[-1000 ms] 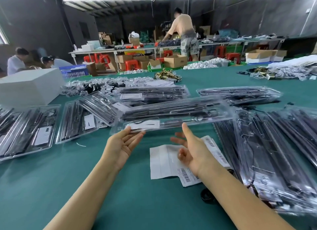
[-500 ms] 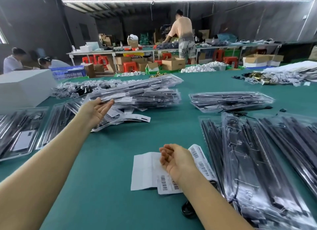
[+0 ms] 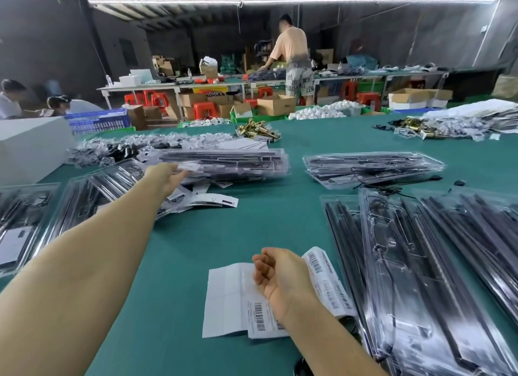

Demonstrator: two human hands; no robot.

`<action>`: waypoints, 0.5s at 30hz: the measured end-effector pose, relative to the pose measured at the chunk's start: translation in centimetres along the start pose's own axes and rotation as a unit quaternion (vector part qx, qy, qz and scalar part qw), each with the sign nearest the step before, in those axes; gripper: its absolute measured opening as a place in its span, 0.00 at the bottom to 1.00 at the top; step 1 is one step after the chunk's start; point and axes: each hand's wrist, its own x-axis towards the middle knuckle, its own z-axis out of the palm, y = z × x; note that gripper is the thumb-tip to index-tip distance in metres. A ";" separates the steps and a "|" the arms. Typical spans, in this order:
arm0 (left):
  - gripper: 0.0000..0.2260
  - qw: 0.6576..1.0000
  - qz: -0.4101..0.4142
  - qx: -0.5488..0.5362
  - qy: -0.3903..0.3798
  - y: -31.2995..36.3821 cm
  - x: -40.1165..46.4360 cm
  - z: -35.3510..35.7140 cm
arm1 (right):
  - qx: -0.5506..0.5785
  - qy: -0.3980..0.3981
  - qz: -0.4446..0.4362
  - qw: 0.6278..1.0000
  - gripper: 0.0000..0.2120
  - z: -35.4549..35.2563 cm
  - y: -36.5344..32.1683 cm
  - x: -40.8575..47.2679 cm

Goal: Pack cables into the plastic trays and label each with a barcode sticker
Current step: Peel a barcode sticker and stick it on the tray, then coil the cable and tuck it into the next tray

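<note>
Reaching far forward, left hand (image 3: 165, 176) lies with fingers straight against the near end of the stack of packed trays (image 3: 224, 165) on the green counter (image 3: 266, 221). A second ago both hands held one labelled tray just ahead of the body; half a second ago the left alone was swinging it over. That tray now sits on top of the stack, so one unit reads as finished and put away. Left hand released, flat, holding nothing.

Right hand (image 3: 280, 277) has drawn back and hovers over the barcode sticker sheets (image 3: 238, 300), fingers loosely curled, empty as far as the view shows.

Just right of the right hand: filled, unlabelled-looking trays (image 3: 420, 277) fanned in a row. Beyond them, a second stack (image 3: 372, 167). Left of the left arm, more trays (image 3: 25, 221) lying flat.

Judgement: next cycle likely starts with peeling a sticker.
</note>
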 end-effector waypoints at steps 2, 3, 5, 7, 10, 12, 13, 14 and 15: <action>0.22 0.999 -0.033 -0.017 -0.006 -0.7 -0.4 1.2 | -0.003 0.000 -0.006 1.000 0.05 0.0 0.0 0.0; 0.22 0.996 -0.061 -0.059 -0.023 -1.2 -0.6 1.9 | -0.004 0.002 -0.010 1.000 0.05 0.0 0.1 -0.1; 0.21 0.991 -0.082 -0.105 -0.020 -1.9 -0.5 2.8 | -0.005 0.004 -0.017 1.000 0.06 -0.1 0.2 -0.1; 0.21 0.995 -0.055 -0.075 -0.047 -2.3 -1.0 3.4 | -0.009 0.002 -0.021 1.000 0.06 -0.1 0.3 -0.2; 0.24 0.990 -0.120 -0.032 -0.067 -2.6 -2.1 4.7 | -0.011 -0.002 -0.024 1.000 0.06 -0.1 0.3 -0.2; 0.26 0.985 -0.139 -0.048 -0.087 -3.0 -3.2 5.7 | -0.018 -0.003 -0.026 0.999 0.06 -0.1 0.3 -0.3; 0.26 0.986 -0.129 -0.061 -0.089 -3.1 -3.5 6.2 | -0.022 -0.004 -0.028 0.999 0.06 -0.1 0.3 -0.3; 0.26 0.986 -0.115 -0.076 -0.093 -3.2 -3.8 6.7 | -0.026 -0.005 -0.028 0.999 0.06 -0.2 0.3 -0.3; 0.26 0.985 -0.103 -0.096 -0.096 -3.3 -3.9 7.0 | -0.027 -0.007 -0.028 0.999 0.06 -0.2 0.3 -0.3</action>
